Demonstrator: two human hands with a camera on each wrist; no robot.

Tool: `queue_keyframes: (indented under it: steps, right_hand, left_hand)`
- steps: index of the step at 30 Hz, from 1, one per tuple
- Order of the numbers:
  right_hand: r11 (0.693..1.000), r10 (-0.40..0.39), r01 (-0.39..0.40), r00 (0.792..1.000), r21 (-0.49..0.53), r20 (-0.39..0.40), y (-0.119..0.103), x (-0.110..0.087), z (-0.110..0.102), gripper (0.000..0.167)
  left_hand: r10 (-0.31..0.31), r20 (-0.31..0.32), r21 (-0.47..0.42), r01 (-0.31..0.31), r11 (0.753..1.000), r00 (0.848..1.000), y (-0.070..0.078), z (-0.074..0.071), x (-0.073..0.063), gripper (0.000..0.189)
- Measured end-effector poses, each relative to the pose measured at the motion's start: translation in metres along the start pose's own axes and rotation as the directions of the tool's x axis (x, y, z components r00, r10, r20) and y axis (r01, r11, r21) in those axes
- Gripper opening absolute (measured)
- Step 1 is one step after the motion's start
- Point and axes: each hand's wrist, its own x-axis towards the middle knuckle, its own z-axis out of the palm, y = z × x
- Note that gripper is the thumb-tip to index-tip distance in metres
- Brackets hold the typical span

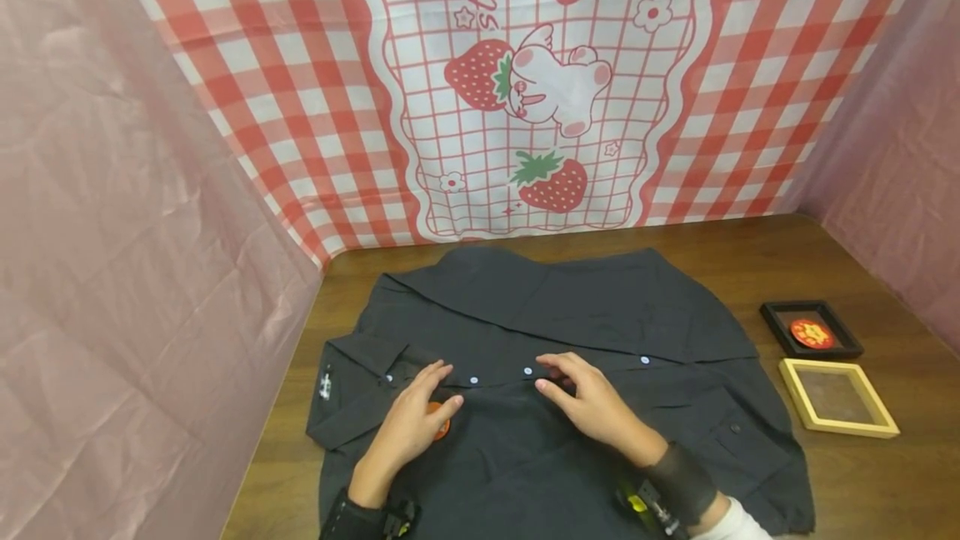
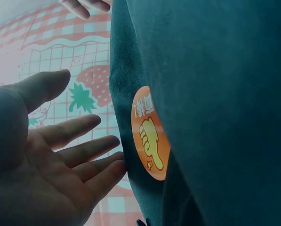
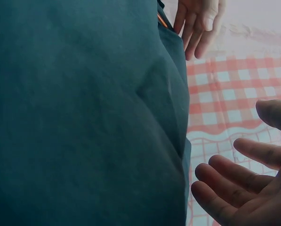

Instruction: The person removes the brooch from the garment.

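Note:
A dark grey button-up shirt [image 1: 510, 440] lies spread over the wooden table, its collar [image 1: 367, 357] to the left and a row of pale buttons running across its middle. Over the left part of the shirt is my left hand [image 1: 411, 419], fingers extended and nothing held. Beside its thumb an orange round sticker [image 2: 151, 134] with a yellow pointing hand shows on the cloth; my hand partly covers it in the head view. My right hand [image 1: 588, 402] hovers near the button row right of centre, fingers spread and loosely bent, holding nothing.
At the table's right side stand a black square frame [image 1: 772, 319] with a red and yellow round piece and, nearer, a pale wooden frame [image 1: 840, 425]. A red checked strawberry cloth [image 1: 555, 90] hangs behind. Pink curtains [image 1: 150, 232] close off both sides.

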Motion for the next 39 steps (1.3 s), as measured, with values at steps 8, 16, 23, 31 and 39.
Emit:
queue_keyframes:
  steps: [8, 16, 23, 31, 39]
  right_hand:
    - [1.000, -0.002, 0.002, 1.000, 0.001, 0.006, -0.004, -0.001, 0.006, 0.035]
    - [0.999, -0.019, 0.017, 0.999, 0.027, 0.047, -0.008, -0.004, 0.014, 0.036]
    - [0.999, -0.033, 0.033, 0.997, 0.012, 0.068, -0.010, -0.005, 0.018, 0.038]
    - [1.000, -0.028, 0.028, 0.996, 0.011, 0.081, -0.013, -0.006, 0.021, 0.039]
    - [0.999, -0.036, 0.034, 0.995, 0.024, 0.098, -0.018, -0.006, 0.025, 0.038]
  left_hand:
    - [0.022, -0.007, 0.003, -0.022, 1.000, 1.000, 0.000, 0.000, -0.002, 0.053]
    - [0.039, -0.013, 0.004, -0.039, 0.999, 0.999, 0.001, 0.002, -0.004, 0.051]
    - [0.040, -0.025, 0.010, -0.040, 0.999, 0.999, 0.002, 0.003, -0.005, 0.049]
    - [0.034, -0.023, 0.016, -0.033, 0.999, 0.999, 0.001, 0.005, -0.005, 0.048]
    - [0.058, -0.048, 0.035, -0.057, 0.998, 0.997, 0.002, 0.004, -0.006, 0.045]
